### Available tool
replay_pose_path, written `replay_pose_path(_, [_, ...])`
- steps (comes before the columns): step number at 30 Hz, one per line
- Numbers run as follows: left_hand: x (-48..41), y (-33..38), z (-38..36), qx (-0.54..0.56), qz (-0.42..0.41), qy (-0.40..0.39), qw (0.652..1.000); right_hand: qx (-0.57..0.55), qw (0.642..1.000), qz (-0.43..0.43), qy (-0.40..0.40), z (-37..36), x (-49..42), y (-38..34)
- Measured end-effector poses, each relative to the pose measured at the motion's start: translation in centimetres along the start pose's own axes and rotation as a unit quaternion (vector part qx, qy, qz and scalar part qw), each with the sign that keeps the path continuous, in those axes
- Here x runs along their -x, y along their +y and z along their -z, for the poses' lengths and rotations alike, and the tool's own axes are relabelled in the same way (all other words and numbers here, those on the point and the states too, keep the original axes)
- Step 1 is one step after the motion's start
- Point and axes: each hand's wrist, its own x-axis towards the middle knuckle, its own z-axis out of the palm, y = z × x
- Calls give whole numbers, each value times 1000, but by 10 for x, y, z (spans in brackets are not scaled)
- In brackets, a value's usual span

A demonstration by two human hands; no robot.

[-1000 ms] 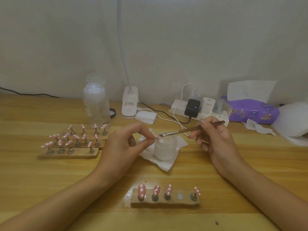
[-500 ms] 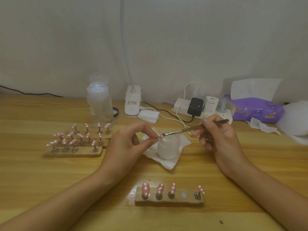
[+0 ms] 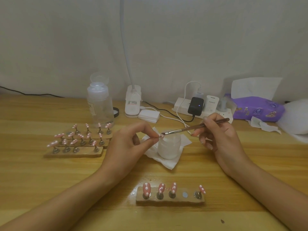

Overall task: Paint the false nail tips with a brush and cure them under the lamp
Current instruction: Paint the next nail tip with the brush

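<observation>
Pink nail tips (image 3: 146,188) — white dots

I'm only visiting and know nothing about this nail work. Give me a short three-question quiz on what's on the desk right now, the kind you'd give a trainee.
1. True or false: the right hand holds the brush.
2. How many nail tips stand on the near wooden holder? A three, B four, C five.
3. What does the left hand pinch?
Key: 1 true; 2 B; 3 one nail tip, at the brush's bristles.
</observation>
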Motion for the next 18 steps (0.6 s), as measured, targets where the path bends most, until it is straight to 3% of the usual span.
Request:
replay_pose_path(14, [-1, -2, 0, 6, 3, -8, 1000, -2, 1000, 3, -16, 0, 2, 0])
replay_pose_path(18, [-1, -2, -1, 7, 4, -8, 1000, -9, 1000, -8, 18, 2, 0, 1])
